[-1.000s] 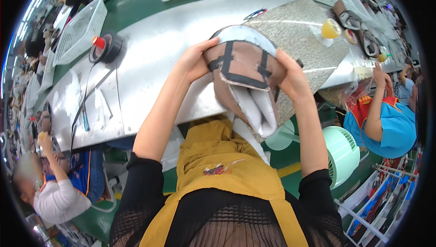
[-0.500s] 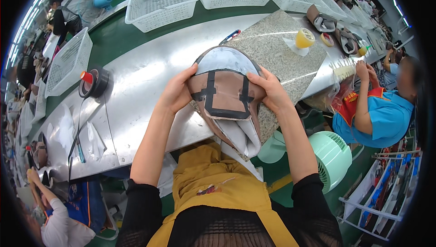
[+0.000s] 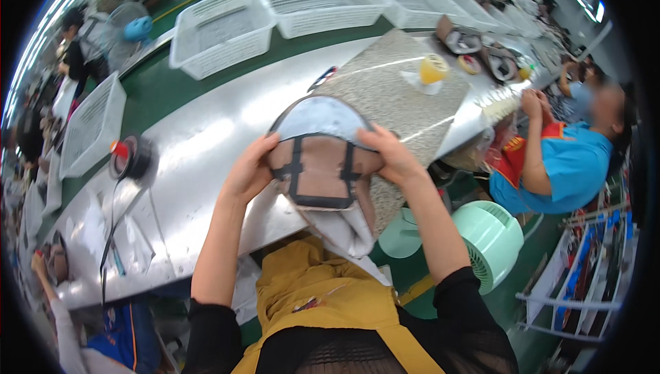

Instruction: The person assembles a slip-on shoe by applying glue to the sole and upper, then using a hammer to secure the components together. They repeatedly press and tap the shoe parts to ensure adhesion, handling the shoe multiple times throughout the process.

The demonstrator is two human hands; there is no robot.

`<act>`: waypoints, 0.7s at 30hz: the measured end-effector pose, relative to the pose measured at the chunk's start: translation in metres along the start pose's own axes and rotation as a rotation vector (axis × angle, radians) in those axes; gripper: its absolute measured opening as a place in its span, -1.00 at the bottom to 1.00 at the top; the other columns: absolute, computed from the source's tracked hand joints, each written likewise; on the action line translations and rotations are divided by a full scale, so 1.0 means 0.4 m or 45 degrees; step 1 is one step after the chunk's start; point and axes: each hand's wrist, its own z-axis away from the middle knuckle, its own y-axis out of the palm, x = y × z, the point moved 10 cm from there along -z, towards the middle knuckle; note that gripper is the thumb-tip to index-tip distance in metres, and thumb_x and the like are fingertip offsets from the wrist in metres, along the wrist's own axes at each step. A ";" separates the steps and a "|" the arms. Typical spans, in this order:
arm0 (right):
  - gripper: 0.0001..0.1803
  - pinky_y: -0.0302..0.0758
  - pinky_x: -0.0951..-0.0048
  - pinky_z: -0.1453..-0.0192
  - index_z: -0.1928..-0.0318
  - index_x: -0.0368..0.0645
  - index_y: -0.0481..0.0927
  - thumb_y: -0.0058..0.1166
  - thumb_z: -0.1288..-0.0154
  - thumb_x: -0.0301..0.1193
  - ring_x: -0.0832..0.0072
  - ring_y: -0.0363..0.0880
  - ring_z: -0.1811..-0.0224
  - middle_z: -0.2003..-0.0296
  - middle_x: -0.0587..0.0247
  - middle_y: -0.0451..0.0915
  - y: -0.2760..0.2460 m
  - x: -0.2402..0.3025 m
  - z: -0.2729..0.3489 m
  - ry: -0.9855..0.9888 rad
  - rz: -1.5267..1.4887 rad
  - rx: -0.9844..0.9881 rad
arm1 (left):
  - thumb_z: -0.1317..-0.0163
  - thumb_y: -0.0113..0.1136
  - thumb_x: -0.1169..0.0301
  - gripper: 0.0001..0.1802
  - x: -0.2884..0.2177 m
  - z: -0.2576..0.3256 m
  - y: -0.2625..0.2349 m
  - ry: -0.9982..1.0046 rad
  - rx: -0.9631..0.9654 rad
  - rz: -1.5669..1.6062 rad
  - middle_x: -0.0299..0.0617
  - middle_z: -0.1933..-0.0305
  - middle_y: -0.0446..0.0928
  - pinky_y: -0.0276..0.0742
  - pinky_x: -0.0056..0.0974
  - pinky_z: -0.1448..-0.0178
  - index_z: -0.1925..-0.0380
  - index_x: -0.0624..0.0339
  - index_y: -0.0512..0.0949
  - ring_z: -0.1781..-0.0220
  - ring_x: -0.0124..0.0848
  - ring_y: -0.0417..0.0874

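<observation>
Brown piece with black strips, pale rounded end [image 3: 320, 168]: clasped between left hand [image 3: 249, 166] and right hand [image 3: 394, 157], fingers curled round edges, grip unchanged.

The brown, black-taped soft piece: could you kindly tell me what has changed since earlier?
The brown, black-taped soft piece has tipped so its pale domed end shows more fully, and shifted left and down in view, as has the silver metal bench. Nothing was let go; the left hand and right hand still grip its sides.
</observation>
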 end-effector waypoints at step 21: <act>-0.48 0.49 0.59 0.17 -0.18 -0.19 0.31 0.02 -0.31 -0.20 0.65 0.46 0.07 0.04 0.29 0.47 0.004 -0.039 -0.048 0.068 0.177 0.111 | -0.39 -0.17 0.24 -0.63 0.033 -0.029 -0.071 0.038 -0.120 0.197 -0.07 -0.01 0.50 0.44 -0.19 -0.12 0.01 0.30 0.41 -0.05 -0.31 0.52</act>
